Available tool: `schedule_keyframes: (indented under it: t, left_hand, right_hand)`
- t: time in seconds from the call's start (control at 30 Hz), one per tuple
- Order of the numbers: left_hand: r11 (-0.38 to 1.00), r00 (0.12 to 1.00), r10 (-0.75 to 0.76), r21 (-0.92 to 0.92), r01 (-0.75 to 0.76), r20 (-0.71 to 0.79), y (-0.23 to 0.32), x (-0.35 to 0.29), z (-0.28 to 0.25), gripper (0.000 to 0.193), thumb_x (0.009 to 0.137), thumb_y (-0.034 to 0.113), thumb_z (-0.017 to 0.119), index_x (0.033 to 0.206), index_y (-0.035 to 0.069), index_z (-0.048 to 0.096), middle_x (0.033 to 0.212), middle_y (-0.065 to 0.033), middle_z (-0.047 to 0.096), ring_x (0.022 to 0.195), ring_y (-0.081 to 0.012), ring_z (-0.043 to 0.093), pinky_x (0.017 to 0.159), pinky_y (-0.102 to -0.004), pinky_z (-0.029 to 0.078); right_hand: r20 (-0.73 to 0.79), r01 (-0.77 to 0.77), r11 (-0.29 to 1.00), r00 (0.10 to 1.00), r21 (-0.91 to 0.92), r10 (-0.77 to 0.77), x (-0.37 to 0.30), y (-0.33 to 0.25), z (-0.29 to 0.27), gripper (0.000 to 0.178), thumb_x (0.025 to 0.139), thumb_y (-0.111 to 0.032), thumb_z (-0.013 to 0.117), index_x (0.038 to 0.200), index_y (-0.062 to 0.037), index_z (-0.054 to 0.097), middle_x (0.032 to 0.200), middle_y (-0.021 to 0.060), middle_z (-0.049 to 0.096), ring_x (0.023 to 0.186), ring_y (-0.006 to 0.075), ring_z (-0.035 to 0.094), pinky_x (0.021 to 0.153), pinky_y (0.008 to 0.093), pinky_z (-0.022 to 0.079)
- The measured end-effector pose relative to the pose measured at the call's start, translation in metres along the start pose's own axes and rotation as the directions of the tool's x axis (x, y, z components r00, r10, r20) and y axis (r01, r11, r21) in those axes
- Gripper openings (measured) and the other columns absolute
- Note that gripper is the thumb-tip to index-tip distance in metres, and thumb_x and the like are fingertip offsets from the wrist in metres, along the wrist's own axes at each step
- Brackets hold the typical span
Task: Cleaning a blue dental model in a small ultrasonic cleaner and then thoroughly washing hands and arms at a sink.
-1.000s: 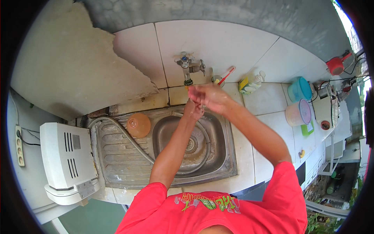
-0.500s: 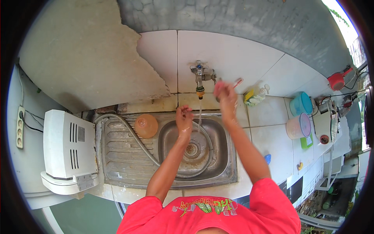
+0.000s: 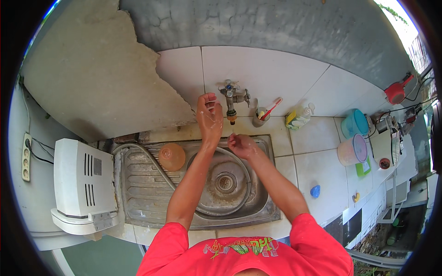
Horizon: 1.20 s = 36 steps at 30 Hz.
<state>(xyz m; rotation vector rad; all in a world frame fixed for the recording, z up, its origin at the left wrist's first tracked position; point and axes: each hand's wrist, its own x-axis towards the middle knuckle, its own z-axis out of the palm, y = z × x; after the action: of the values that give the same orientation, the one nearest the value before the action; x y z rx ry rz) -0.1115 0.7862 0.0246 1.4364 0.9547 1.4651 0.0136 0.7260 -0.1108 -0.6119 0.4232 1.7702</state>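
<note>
My left hand (image 3: 210, 120) is raised just left of the tap (image 3: 231, 99), palm up, its fingers half curled and apart with nothing in them. White suds streak that hand and wrist. Below the spout, my right hand (image 3: 242, 146) hangs over the sink (image 3: 258, 198) with its fingers bent inward and together; I see nothing in them. No water stream shows under the spout. A grey hose (image 3: 159, 165) crosses the drainboard and loops inside the basin around the drain.
An orange round container (image 3: 171, 157) sits on the drainboard. Right of the tap stand a cup (image 3: 259, 120) with toothbrushes and a yellow-green pump bottle (image 3: 297, 117). Further right are a teal tub (image 3: 354, 122), a lidded tub (image 3: 351, 151) and a blue lump (image 3: 315, 191). A white appliance (image 3: 83, 179) stands left.
My left hand has risen beside the tap. My right hand has come down and left from beside the tap to below the spout. The water stream has stopped, and the toothbrush cup shows fully.
</note>
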Motion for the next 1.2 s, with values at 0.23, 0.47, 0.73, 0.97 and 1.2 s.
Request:
schedule_keyframes:
  t: [0.23,0.47,0.73,0.97,1.2]
  left_hand:
    - [1.0,0.999,-0.017,-0.023,0.016,-0.048,0.001,-0.006,-0.008,0.022,0.084,0.003,0.051,0.105,-0.002,0.05,0.097,-0.0106,0.054,0.087,-0.0181,0.051,0.078,-0.0323,0.043]
    - [0.999,0.998,0.019,-0.03,-0.021,-0.064,0.012,-0.004,-0.001,0.023,0.082,0.002,0.053,0.104,-0.004,0.05,0.098,-0.0132,0.054,0.088,-0.0215,0.052,0.08,-0.0339,0.043]
    - [0.966,0.989,0.149,0.217,-0.141,-0.022,0.011,0.007,-0.002,0.033,0.075,0.009,0.065,0.104,-0.002,0.052,0.1,-0.0155,0.056,0.091,-0.028,0.053,0.084,-0.039,0.042]
    - [0.959,0.992,0.122,0.261,-0.109,-0.031,0.015,0.006,0.022,0.04,0.072,0.014,0.071,0.104,0.0,0.051,0.1,-0.0148,0.053,0.095,-0.0293,0.05,0.084,-0.0411,0.04]
    - [0.958,0.989,0.131,0.267,-0.109,-0.069,0.014,0.009,0.018,0.037,0.074,0.012,0.069,0.104,0.0,0.052,0.101,-0.0147,0.053,0.095,-0.0292,0.051,0.085,-0.0415,0.04]
  right_hand:
    - [0.216,0.358,0.673,0.933,-0.647,-0.289,-0.102,-0.019,0.167,0.025,0.093,-0.007,0.04,0.107,0.0085,0.052,0.099,0.015,0.059,0.087,0.022,0.061,0.079,0.03,0.053]
    - [0.422,0.465,-0.068,0.721,-0.883,-0.55,-0.11,-0.044,0.21,0.03,0.093,-0.013,0.043,0.113,0.007,0.053,0.105,0.0132,0.06,0.098,0.0199,0.059,0.091,0.0294,0.047]
    - [0.203,0.445,0.191,0.695,-0.875,-0.69,-0.064,0.002,0.069,0.018,0.093,-0.012,0.043,0.096,-0.0015,0.058,0.087,0.0056,0.06,0.075,0.0132,0.056,0.07,0.0283,0.048]
    - [-0.129,0.168,0.98,0.975,-0.107,-0.181,0.011,0.014,-0.012,0.012,0.09,-0.008,0.045,0.086,-0.0005,0.054,0.078,0.0062,0.053,0.07,0.0156,0.053,0.058,0.0228,0.044]
    - [-0.103,0.012,0.978,0.994,-0.209,-0.034,-0.024,0.001,0.031,0.014,0.089,-0.002,0.042,0.088,0.0045,0.054,0.081,0.009,0.055,0.072,0.0183,0.055,0.064,0.0258,0.051]
